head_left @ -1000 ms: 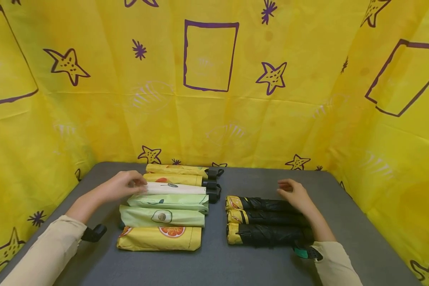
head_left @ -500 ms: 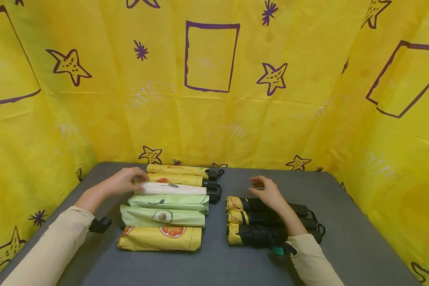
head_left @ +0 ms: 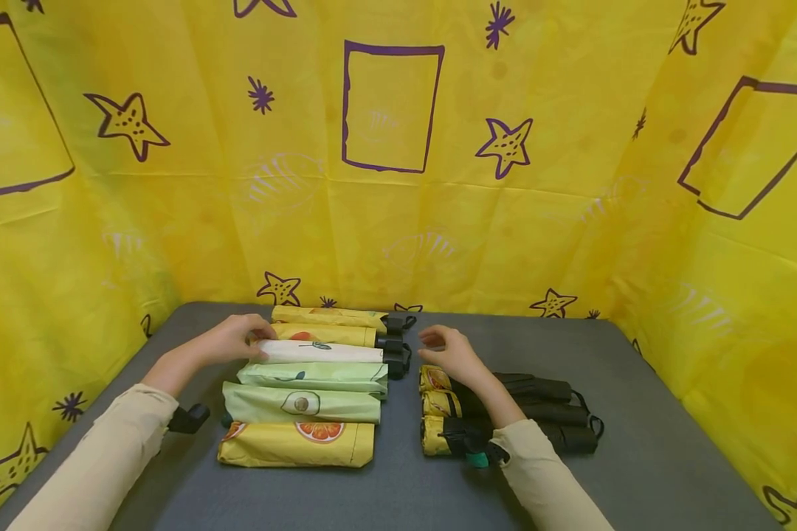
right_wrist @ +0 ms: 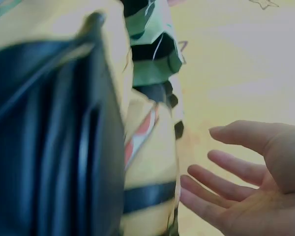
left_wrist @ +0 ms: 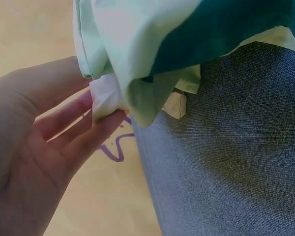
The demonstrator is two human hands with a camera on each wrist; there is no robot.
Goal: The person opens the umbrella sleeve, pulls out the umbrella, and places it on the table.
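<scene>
Altogether six light umbrellas, three black-yellow umbrellas.

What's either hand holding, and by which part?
The left hand pinches the folded white leaf-printed fabric umbrella by its left end; the right hand holds nothing.

Left arm extended forward, sleeved to the wrist. Left hand pinching, thumb set against fingers. Right arm sleeved, angled forward and inward. Right hand raised, fingers slightly bent and parted, thumb apart.
</scene>
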